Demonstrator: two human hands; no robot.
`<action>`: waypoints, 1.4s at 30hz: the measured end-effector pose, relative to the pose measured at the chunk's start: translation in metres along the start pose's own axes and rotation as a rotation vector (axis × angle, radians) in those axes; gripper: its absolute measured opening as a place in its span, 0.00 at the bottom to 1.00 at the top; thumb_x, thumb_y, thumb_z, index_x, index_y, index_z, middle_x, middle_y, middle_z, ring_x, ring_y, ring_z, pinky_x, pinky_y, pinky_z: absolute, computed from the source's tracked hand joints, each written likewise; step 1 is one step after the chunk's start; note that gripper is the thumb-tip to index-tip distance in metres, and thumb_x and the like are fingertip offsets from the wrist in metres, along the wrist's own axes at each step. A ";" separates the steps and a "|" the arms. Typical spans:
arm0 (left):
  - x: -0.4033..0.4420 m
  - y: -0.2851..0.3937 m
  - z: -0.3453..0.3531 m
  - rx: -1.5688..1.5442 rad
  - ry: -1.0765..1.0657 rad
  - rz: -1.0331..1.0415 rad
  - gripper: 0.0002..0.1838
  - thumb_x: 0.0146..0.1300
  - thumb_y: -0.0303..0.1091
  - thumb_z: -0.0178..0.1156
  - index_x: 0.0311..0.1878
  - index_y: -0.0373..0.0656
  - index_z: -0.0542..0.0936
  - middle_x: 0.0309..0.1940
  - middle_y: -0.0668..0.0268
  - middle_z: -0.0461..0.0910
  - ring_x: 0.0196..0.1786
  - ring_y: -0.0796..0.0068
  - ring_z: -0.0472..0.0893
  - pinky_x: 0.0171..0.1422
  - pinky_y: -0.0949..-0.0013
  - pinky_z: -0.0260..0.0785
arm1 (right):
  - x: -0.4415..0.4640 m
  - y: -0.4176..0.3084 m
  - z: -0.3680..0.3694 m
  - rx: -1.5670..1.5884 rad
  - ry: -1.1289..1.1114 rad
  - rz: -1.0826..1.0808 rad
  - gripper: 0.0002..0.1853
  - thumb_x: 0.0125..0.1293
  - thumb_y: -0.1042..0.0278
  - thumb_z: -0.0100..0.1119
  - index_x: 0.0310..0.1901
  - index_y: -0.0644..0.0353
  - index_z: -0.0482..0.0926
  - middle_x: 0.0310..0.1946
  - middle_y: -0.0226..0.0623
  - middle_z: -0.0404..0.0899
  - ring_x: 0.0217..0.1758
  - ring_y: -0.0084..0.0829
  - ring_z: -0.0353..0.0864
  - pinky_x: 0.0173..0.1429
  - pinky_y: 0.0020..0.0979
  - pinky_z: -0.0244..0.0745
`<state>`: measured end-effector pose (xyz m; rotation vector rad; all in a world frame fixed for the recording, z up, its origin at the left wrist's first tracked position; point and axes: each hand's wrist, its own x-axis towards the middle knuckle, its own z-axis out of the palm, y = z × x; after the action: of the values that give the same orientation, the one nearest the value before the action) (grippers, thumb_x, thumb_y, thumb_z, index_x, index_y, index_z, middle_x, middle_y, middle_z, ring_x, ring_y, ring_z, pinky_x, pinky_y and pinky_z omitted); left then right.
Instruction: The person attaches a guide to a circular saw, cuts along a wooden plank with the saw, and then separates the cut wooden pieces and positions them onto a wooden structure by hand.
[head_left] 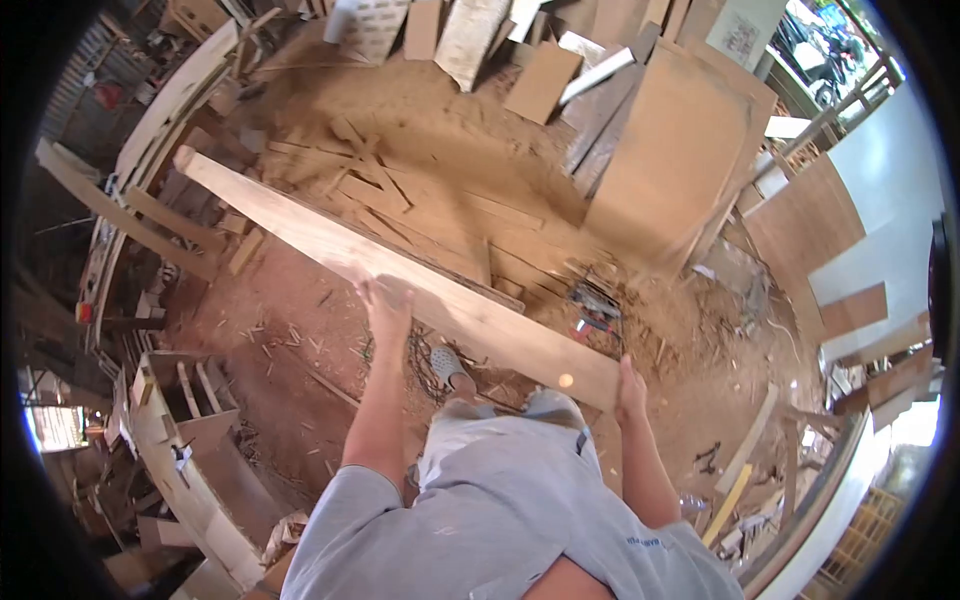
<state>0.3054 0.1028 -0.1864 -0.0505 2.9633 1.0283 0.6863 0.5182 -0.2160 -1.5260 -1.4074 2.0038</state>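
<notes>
A long pale wooden plank [470,312] runs slantwise in front of my body, from the upper left down to the lower right. My left hand [385,305] is closed on its near edge around the middle, some fingers hidden against the wood. At the plank's right end, my right hand [630,390] wraps round the end edge. Just beyond that end, a dark tool with a red part [592,308] lies low down; its exact kind is unclear. One grey clog [447,366] shows on my foot below the plank.
Wood offcuts [375,185] and sawdust cover the ground beyond the plank. Boards and panels [670,150] lean at the back right. A wooden frame [180,470] stands at left, with long curved-looking boards [165,130] above it. Strips of wood [745,440] lie at right.
</notes>
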 end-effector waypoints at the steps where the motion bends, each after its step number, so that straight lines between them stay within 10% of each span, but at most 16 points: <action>1: 0.000 -0.003 -0.005 -0.029 -0.016 -0.005 0.59 0.69 0.49 0.78 0.90 0.36 0.52 0.90 0.32 0.44 0.92 0.36 0.47 0.94 0.44 0.49 | 0.001 -0.001 0.021 0.012 -0.006 0.015 0.32 0.83 0.41 0.64 0.65 0.70 0.83 0.53 0.35 0.87 0.52 0.29 0.84 0.62 0.34 0.80; 6: -0.008 -0.024 -0.020 -0.118 -0.112 0.011 0.61 0.68 0.49 0.78 0.90 0.32 0.50 0.90 0.33 0.44 0.92 0.38 0.49 0.93 0.48 0.53 | 0.001 -0.017 0.118 -0.051 0.039 0.044 0.33 0.82 0.34 0.63 0.54 0.66 0.85 0.44 0.33 0.86 0.46 0.27 0.83 0.54 0.36 0.80; 13: -0.050 -0.005 0.006 -0.513 -0.333 -0.078 0.51 0.67 0.44 0.78 0.84 0.29 0.63 0.82 0.36 0.69 0.84 0.43 0.70 0.87 0.52 0.64 | 0.003 -0.049 0.145 -0.238 0.121 -0.076 0.38 0.83 0.32 0.59 0.56 0.70 0.87 0.47 0.38 0.88 0.48 0.29 0.85 0.57 0.35 0.80; 18: -0.057 -0.014 -0.004 -0.213 -0.441 -0.020 0.44 0.68 0.48 0.76 0.79 0.32 0.72 0.76 0.41 0.75 0.78 0.44 0.77 0.81 0.51 0.71 | -0.007 -0.061 0.163 -0.294 0.111 -0.141 0.39 0.86 0.34 0.51 0.54 0.74 0.87 0.48 0.48 0.91 0.52 0.37 0.89 0.58 0.38 0.83; 24: -0.062 -0.070 -0.027 -0.199 -0.457 -0.066 0.36 0.69 0.52 0.73 0.71 0.36 0.80 0.69 0.42 0.81 0.73 0.42 0.80 0.78 0.50 0.74 | -0.017 -0.059 0.186 -1.087 0.534 -0.462 0.35 0.86 0.47 0.53 0.78 0.70 0.68 0.77 0.66 0.72 0.78 0.59 0.74 0.79 0.55 0.69; 30: -0.007 -0.094 -0.124 -0.315 -0.616 -0.173 0.33 0.69 0.54 0.73 0.68 0.39 0.84 0.61 0.46 0.88 0.69 0.46 0.85 0.75 0.51 0.77 | -0.070 -0.047 0.321 -1.370 -0.031 -1.118 0.44 0.77 0.51 0.63 0.85 0.68 0.60 0.86 0.65 0.58 0.94 0.62 0.46 0.94 0.62 0.37; 36: 0.024 -0.214 -0.176 -0.165 -0.451 -0.345 0.38 0.69 0.60 0.70 0.71 0.41 0.84 0.63 0.52 0.89 0.68 0.49 0.86 0.74 0.51 0.78 | -0.099 -0.025 0.520 -1.442 -0.731 -1.237 0.48 0.72 0.51 0.67 0.85 0.70 0.60 0.88 0.59 0.58 0.94 0.59 0.46 0.96 0.59 0.36; 42: 0.040 -0.269 -0.248 -0.356 -0.199 -0.645 0.36 0.69 0.54 0.76 0.71 0.36 0.83 0.59 0.47 0.91 0.64 0.57 0.90 0.68 0.57 0.81 | -0.085 -0.003 0.707 -1.528 -0.855 -1.297 0.48 0.71 0.51 0.68 0.85 0.70 0.60 0.89 0.56 0.56 0.95 0.52 0.46 0.97 0.52 0.36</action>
<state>0.2752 -0.2630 -0.1586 -0.7875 2.2840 1.3154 0.1224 0.0854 -0.1762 0.5680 -3.2060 0.4383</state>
